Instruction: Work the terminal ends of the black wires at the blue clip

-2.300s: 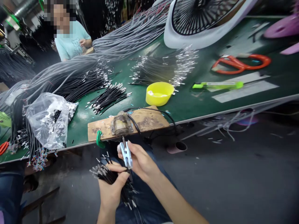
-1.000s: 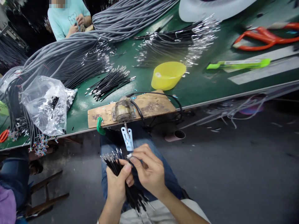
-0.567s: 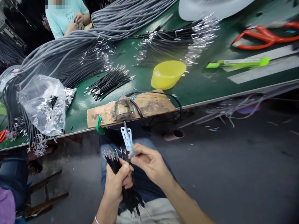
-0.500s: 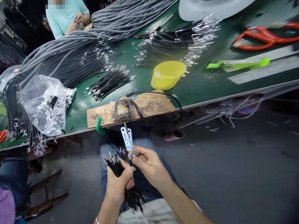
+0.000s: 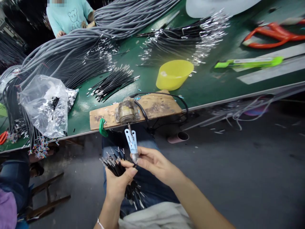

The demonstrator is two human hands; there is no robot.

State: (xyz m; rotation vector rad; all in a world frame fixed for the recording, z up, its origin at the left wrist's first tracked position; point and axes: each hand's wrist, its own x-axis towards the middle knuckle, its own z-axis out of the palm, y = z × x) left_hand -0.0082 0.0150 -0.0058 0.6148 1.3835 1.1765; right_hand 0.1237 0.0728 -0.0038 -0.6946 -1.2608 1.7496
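A bundle of short black cables [image 5: 133, 190] with bare silvery ends is gripped in my left hand [image 5: 119, 183], its thumb stretched toward the right fingers. My right hand [image 5: 154, 163] is closed in a pinch at the lower end of a light blue clip [image 5: 131, 141], by a small grey metallic tip [image 5: 134, 158]. What its fingers hold is hidden. One dark cable end shows between the two hands. The clip hangs on the shaft of a small worn motor [image 5: 127, 111], which is mounted on a wooden board [image 5: 157, 106] at the table edge.
A green clamp [image 5: 102, 127] grips the board's left end. On the green table [image 5: 202, 90] lie black cable piles [image 5: 114, 82], a yellow cup [image 5: 175, 74], a plastic bag [image 5: 44, 105], a bright green cutter [image 5: 249, 62] and orange-handled scissors [image 5: 274, 35]. A person [image 5: 71, 17] is across the table.
My right fingers have shifted slightly, and the grey tip under the clip shows more clearly. My left hand has moved a little, still holding the cables. The other person's hands have moved apart.
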